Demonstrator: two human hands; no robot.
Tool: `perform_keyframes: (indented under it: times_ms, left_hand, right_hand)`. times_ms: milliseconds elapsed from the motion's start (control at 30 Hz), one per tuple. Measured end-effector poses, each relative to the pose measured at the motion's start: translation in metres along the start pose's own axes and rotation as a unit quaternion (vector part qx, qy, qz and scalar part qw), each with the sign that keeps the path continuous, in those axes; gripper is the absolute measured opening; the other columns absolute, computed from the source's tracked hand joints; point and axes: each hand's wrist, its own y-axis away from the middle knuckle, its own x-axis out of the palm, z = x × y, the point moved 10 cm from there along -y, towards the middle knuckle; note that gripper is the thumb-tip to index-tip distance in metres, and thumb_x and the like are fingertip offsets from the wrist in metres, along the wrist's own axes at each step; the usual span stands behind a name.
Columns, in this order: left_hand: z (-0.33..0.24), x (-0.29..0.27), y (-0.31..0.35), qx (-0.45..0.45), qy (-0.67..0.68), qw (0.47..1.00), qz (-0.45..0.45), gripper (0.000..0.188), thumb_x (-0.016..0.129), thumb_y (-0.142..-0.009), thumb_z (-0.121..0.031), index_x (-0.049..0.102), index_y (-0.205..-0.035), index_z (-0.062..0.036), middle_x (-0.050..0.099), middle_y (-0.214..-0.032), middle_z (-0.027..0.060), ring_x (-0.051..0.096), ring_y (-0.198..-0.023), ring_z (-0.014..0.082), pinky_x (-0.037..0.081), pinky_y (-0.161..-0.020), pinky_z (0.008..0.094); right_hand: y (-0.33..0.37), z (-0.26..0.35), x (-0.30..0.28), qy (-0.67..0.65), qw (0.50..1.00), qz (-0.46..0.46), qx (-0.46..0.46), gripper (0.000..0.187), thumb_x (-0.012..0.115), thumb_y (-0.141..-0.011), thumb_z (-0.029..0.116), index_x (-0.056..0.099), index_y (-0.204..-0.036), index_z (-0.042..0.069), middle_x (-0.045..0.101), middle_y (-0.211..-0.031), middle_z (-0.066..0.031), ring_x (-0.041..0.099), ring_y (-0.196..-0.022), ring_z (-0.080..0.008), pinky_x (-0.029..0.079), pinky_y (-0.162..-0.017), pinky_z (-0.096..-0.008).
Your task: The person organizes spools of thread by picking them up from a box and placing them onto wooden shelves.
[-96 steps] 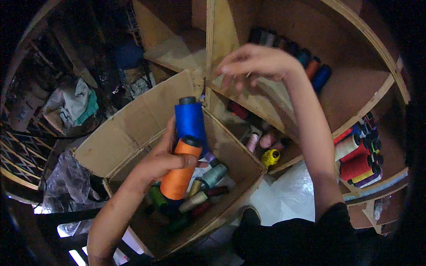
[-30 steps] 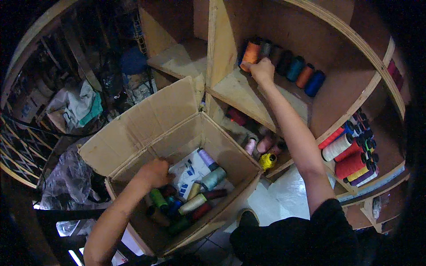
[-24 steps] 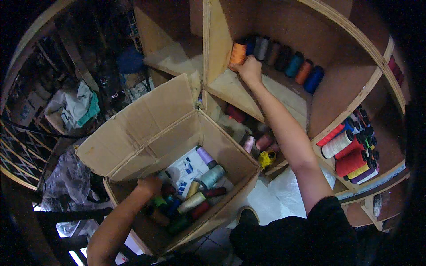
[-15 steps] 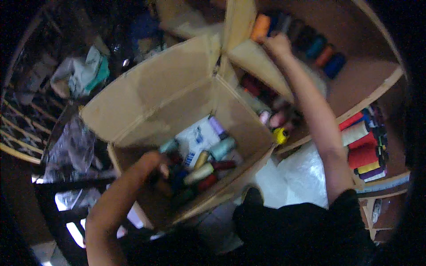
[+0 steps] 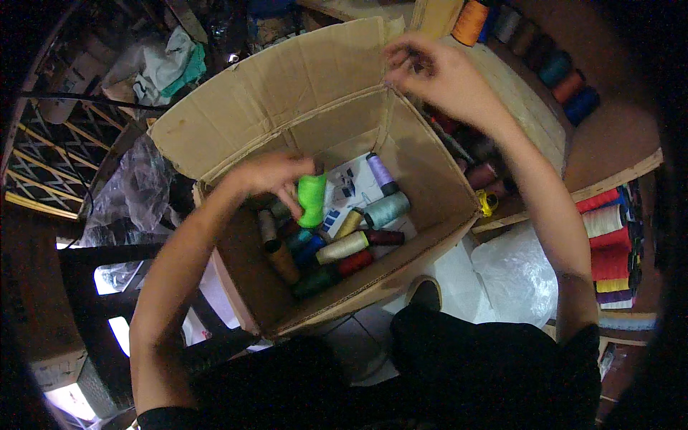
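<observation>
A bright green thread spool (image 5: pixel 312 201) is in my left hand (image 5: pixel 276 179), gripped between the fingers and thumb above the cardboard box (image 5: pixel 269 136). Several spools lie loose inside the box, among them a purple one (image 5: pixel 381 174), a light blue one (image 5: pixel 387 209), a cream one (image 5: pixel 342 247) and a brown one (image 5: pixel 282 261). My right hand (image 5: pixel 423 68) hangs over the box's far right corner, slightly blurred. Its fingers are loosely curled and apart, with no object visible in them. An orange spool (image 5: pixel 471 23) stands beyond it on the shelf.
A wooden shelf (image 5: pixel 620 161) at the right carries a row of dark, blue and orange spools. A yellow spool (image 5: pixel 487 203) and pink ones sit beside the box. Stacked coloured spools (image 5: pixel 609 247) fill a lower shelf. Clear plastic (image 5: pixel 519 269) lies on the floor.
My right hand has come back from the orange spool on the shelf, toward the box. My left hand has risen out of the box's near left side with the green spool.
</observation>
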Motion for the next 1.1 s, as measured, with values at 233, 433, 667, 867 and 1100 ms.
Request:
perform_keyframes:
  times_ms: [233,433,667,867,1100]
  left_hand:
    - [-0.150,-0.014,0.050,0.270,0.069,0.943,-0.182,0.055,0.034,-0.090,-0.051,0.044,-0.111,-0.0008,0.059,-0.091,0.0199,0.061,-0.057,0.0255,0.050,-0.045,0.0302]
    - [-0.127,-0.008,0.024,0.223,0.073,0.958,-0.164,0.053,0.032,-0.092,-0.049,0.054,-0.104,-0.0030,0.062,-0.085,0.0120,0.061,-0.059,0.0222,0.049,-0.050,0.0301]
    - [0.106,-0.034,-0.088,-0.057,-0.567,0.806,-0.158,0.032,0.058,-0.077,-0.021,0.062,-0.101,0.0000,0.059,-0.107,0.0212,0.058,-0.099,0.0348,0.049,-0.081,0.0415]
    - [0.158,-0.042,-0.120,0.000,-0.568,0.804,-0.173,0.036,0.057,-0.075,-0.014,0.057,-0.106,0.0045,0.057,-0.110,0.0231,0.058,-0.100,0.0322,0.047,-0.085,0.0432]
    - [0.143,-0.034,-0.122,-0.065,-0.599,0.765,-0.227,0.056,0.063,-0.072,-0.019,0.044,-0.119,0.0062,0.056,-0.107,0.0244,0.057,-0.100,0.0369,0.046,-0.087,0.0454]
  right_hand:
    - [0.011,0.024,0.054,-0.014,0.997,0.069,0.028,0.058,0.073,-0.072,0.030,0.050,-0.117,0.001,0.061,-0.101,-0.0115,0.061,-0.088,-0.0174,0.049,-0.075,-0.0312]
    - [0.018,-0.003,-0.019,-0.243,0.963,-0.030,0.114,0.053,0.070,-0.074,0.024,0.050,-0.116,-0.002,0.060,-0.102,-0.0071,0.058,-0.093,-0.0170,0.045,-0.083,-0.0302]
    - [0.017,-0.073,-0.196,0.030,0.929,-0.341,0.139,0.046,0.071,-0.071,0.023,0.056,-0.108,-0.002,0.061,-0.098,-0.0073,0.059,-0.084,-0.0155,0.048,-0.074,-0.0291]
    - [-0.002,-0.151,-0.147,0.143,0.929,-0.246,0.237,0.047,0.076,-0.066,0.026,0.061,-0.103,0.001,0.065,-0.093,-0.0096,0.062,-0.084,-0.0178,0.049,-0.077,-0.0316]
    - [-0.010,-0.150,-0.121,0.216,0.916,-0.274,0.200,0.059,0.078,-0.061,0.036,0.058,-0.102,-0.002,0.065,-0.092,-0.0171,0.064,-0.085,-0.0302,0.050,-0.077,-0.0368]
